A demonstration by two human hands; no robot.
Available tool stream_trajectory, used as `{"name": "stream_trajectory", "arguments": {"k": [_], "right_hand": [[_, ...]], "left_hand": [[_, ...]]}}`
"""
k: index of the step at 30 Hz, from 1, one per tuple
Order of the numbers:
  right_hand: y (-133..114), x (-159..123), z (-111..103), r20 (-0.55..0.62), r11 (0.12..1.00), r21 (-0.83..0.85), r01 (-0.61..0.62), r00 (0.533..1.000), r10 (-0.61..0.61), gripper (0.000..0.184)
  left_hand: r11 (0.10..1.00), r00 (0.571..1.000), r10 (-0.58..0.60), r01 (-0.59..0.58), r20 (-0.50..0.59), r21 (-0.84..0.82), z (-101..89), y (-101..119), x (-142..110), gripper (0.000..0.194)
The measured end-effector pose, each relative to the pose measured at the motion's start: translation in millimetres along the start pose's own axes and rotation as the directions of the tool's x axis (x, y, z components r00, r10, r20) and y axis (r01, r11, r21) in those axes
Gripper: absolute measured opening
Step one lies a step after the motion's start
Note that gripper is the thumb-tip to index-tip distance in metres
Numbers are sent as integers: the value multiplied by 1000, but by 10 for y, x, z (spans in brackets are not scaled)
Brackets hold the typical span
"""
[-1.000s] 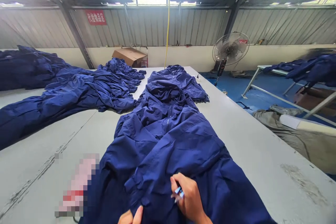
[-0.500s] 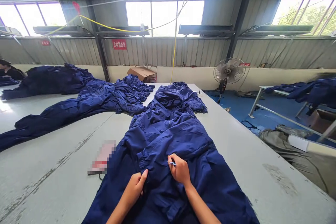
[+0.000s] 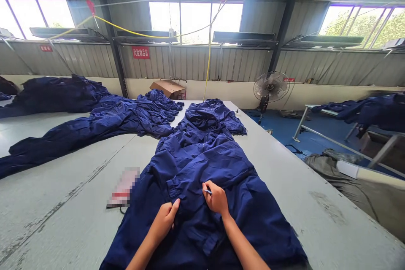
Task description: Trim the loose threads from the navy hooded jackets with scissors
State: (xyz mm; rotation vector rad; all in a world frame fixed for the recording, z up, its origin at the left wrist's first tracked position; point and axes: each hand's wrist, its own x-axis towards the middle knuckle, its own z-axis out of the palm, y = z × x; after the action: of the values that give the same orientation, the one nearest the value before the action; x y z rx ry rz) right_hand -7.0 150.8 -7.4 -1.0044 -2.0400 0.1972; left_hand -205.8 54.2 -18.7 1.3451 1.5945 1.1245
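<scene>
Right hand [image 3: 215, 197]: fingers closed around a slim blue-and-white tool [image 3: 207, 191], too small to identify. Left hand [image 3: 164, 219]: curled in on cloth, thumb along the top, gripping part of the navy garment [image 3: 218, 164]. Both hands over its near half; 1 zip [image 3: 203, 147] visible further up. Garment lies rumpled, lengthwise on a pale table [image 3: 278, 168], directly before the person. Just left of it, 1 blurred pink-and-white item [image 3: 125, 187]. At its far end, a second navy garment [image 3: 232, 118], touching. Further left, a navy heap [image 3: 129, 120]. Beyond: cardboard box [image 3: 167, 87], 1 standing fan [image 3: 270, 87] to the right
</scene>
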Motion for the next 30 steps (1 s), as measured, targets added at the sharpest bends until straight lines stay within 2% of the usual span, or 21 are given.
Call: {"name": "stream_trajectory", "arguments": {"k": [8,21,30], "right_hand": [[4,-5,23,-20,1000,10,-3,1000,3,37],[31,2,51,-29,999,33,-21,999,22,36],[35,-3,85,-34,1000,-18,11,999,-11,37]], "left_hand": [[1000,1000,-10,9,-24,-29,17,-40,-7,71],[978,985,-172,168,-14,-126,53,-127,48,69],[991,993,-115,113,-21,-77,36,-27,55,70]]}}
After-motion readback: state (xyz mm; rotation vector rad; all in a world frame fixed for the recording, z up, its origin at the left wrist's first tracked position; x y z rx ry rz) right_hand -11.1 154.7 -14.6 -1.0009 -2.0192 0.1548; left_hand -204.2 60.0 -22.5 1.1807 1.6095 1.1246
